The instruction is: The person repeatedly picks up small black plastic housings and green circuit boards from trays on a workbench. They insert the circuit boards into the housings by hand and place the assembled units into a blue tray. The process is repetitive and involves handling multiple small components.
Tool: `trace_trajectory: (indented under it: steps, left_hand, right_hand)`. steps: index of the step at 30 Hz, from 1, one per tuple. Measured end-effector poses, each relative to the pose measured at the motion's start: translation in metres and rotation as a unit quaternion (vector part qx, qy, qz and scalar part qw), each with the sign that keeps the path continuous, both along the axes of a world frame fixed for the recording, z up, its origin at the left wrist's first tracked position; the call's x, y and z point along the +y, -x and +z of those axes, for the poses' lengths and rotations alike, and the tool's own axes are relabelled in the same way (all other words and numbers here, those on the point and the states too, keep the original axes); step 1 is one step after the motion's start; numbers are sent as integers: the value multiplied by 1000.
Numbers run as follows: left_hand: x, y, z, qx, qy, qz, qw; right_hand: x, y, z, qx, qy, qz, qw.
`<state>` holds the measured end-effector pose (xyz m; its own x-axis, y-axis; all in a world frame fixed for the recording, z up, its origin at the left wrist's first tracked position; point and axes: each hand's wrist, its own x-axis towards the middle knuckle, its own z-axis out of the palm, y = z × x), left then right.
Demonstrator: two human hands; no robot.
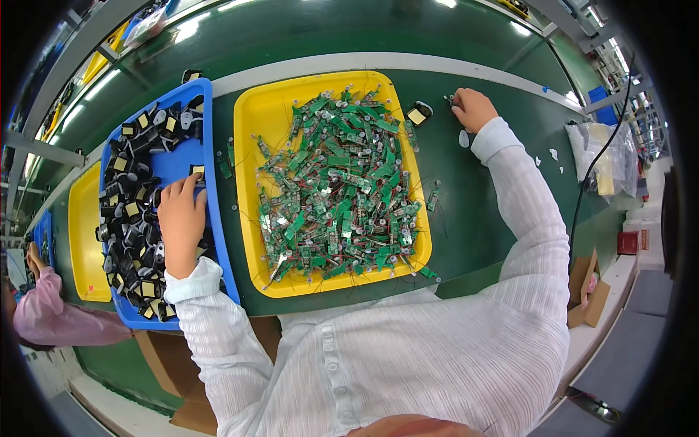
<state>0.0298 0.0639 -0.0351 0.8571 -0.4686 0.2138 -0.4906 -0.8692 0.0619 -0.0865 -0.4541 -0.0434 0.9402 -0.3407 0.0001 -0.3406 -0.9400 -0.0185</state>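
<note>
My left hand (180,218) is over the blue tray (234,288), its fingers bent down at a small black plastic housing (197,170) with a cream square pad, near the tray's right wall. The fingertips partly cover that housing. Many similar black housings (131,211) lie heaped in the tray. Toward the far right of the bench, my right hand (475,111) is closed, fingertips pinched at a small dark piece too small to name. Left of it lies one black housing with a cream pad (418,114). A small clear oval piece (464,138) lies just below the hand.
Between my arms a yellow tray (247,116) holds a heap of green circuit boards with thin wires. Loose boards (433,197) lie beside it. White scraps (554,154) and a clear plastic bag (608,156) are at right. A co-worker's pink sleeve (62,313) shows at far left.
</note>
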Motion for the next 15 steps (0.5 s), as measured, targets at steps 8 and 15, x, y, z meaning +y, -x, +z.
trace_trajectory:
  steps: [8,15]
  left_hand:
    - [-1,1,3,18,-9,-2,1000]
    - [1,0,0,13,-9,5,1000]
  right_hand:
    - [-15,-6,-10,28,-22,7,999]
    - [26,-30,28,-125,-272,45,953]
